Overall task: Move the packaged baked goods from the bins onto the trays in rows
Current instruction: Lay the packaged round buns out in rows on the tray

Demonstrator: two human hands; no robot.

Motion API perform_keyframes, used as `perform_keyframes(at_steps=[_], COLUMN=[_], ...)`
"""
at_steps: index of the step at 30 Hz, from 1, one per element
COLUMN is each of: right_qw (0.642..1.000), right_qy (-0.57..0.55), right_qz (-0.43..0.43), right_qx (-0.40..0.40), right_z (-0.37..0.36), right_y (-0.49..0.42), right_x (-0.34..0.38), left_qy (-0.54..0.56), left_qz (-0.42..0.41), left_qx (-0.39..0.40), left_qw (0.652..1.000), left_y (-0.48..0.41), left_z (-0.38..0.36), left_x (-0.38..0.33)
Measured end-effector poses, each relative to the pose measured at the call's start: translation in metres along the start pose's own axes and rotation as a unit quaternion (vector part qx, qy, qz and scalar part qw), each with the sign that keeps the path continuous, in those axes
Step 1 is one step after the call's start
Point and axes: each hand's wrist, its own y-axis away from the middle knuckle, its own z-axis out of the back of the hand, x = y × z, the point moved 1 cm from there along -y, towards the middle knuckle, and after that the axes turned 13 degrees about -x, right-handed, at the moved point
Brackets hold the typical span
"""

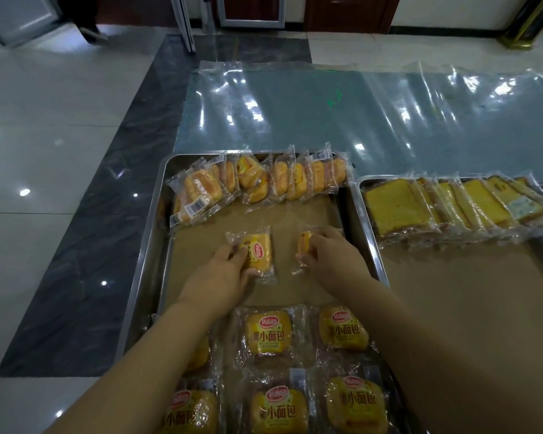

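L hand (224, 270) fingers on bun pack (257, 252); R hand (333, 249) fingers over another pack (304, 242).

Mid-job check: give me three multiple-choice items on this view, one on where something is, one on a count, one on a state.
1. Where is the tray of cake slices?
A. right of the bun tray
B. left of it
C. stacked on it

2. How many packets do the hands hold in all?
A. none
B. two
C. four

3. How do the buns along the bun tray's far edge sit?
A. flat, spaced apart
B. unwrapped
C. propped on edge, overlapping

Answers:
1 A: it lies beside the bun tray, on its right.
2 B: the left hand holds one packet, and the right hand another.
3 C: the far row leans, packet on packet.
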Motion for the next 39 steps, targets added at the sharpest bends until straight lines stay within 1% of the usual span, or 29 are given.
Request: perform_keyframes(at_steps=[1, 3, 5, 8, 10, 12, 14, 18, 21, 23, 25, 28, 31, 35, 39], right_qw=[1.0, 1.0, 0.999, 0.995, 0.995, 0.996, 0.997, 0.997, 0.998, 0.998, 0.998, 0.999, 0.997, 0.997, 0.996], right_qy=[-0.002, -0.014, -0.029, 0.001, 0.028, 0.026, 0.003, -0.022, -0.002, 0.025, 0.047, 0.042, 0.055, 0.055, 0.061], right_qz=[0.003, 0.012, 0.031, 0.066, 0.076, 0.07, 0.063, 0.056, 0.062, 0.051, 0.035, 0.023, 0.023, 0.011, 0.012], right_qx=[0.002, 0.01, 0.032, 0.068, 0.065, 0.056, 0.05, 0.041, 0.027, 0.007, 0.0, 0.02, 0.049, 0.059, 0.069], right_z=[0.0, 0.001, 0.003, 0.007, 0.008, 0.007, 0.005, 0.003, 0.003, 0.003, 0.002, -0.003, -0.006, -0.005, -0.001], right_y=[-0.001, -0.003, -0.004, -0.007, -0.004, 0.001, 0.008, 0.016, 0.024, 0.032, 0.038, 0.045, 0.046, 0.045, 0.047], right_x=[0.0, -0.001, -0.002, -0.005, -0.009, -0.012, -0.01, -0.008, -0.012, -0.016, -0.02, -0.023, -0.025, -0.022, -0.02], left_qy=[0.001, 0.013, 0.013, 0.015, 0.032, 0.025, 0.005, -0.027, -0.044, -0.046, -0.03, 0.0, -0.01, -0.018, 0.004], left_qz=[0.008, 0.015, 0.002, -0.042, -0.079, -0.099, -0.085, -0.045, -0.04, -0.049, -0.054, -0.048, -0.041, -0.024, -0.018], left_qx=[0.011, 0.008, -0.019, -0.064, -0.056, -0.029, -0.016, -0.017, -0.031, -0.046, -0.045, -0.03, -0.018, -0.012, -0.011], left_qw=[1.0, 1.0, 1.0, 0.997, 0.995, 0.994, 0.996, 0.998, 0.998, 0.997, 0.997, 0.998, 0.999, 0.999, 1.0], left_y=[0.0, 0.0, 0.0, -0.002, -0.003, -0.003, -0.002, 0.001, 0.004, 0.006, 0.008, 0.01, 0.01, 0.007, 0.008], left_z=[-0.001, -0.002, -0.003, -0.001, 0.0, -0.002, -0.002, 0.0, 0.001, -0.001, -0.005, -0.01, -0.012, -0.015, -0.017], left_x=[-0.001, -0.004, -0.005, -0.006, -0.007, -0.008, -0.009, -0.015, -0.02, -0.023, -0.026, -0.03, -0.035, -0.042, -0.048])
